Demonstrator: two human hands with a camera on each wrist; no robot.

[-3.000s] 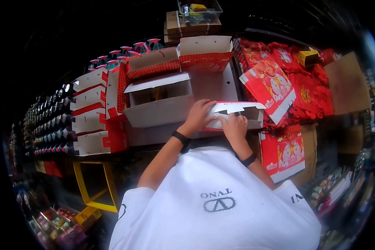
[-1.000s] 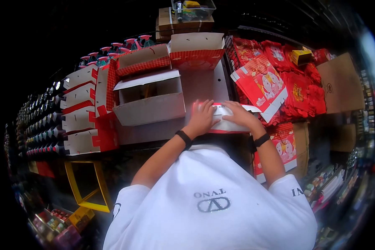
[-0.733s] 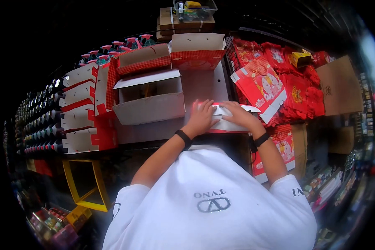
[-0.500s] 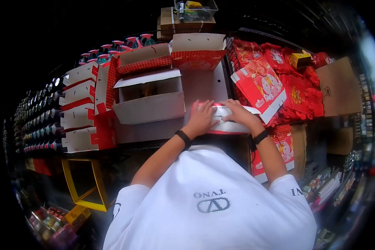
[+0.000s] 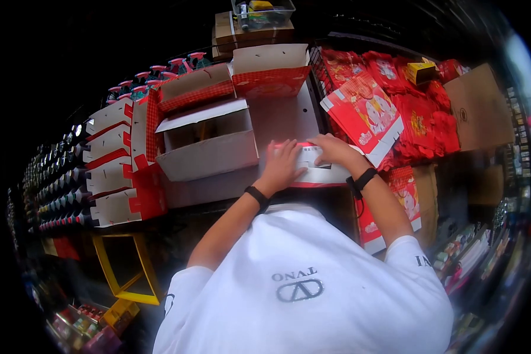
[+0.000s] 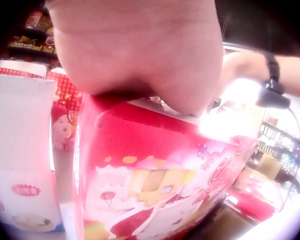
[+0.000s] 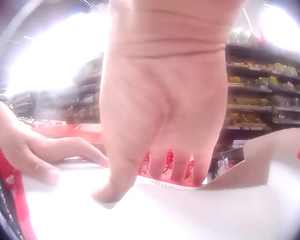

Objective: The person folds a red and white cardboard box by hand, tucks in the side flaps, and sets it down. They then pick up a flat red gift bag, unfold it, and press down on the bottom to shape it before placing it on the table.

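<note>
White-and-red carton (image 5: 325, 176) beneath left hand (image 5: 279, 167)

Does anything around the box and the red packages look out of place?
Mildly, yes: a yellow box sits among the red packages, unlike its neighbours, and a flat red carton lies aslant over them. No spill shows.
</note>
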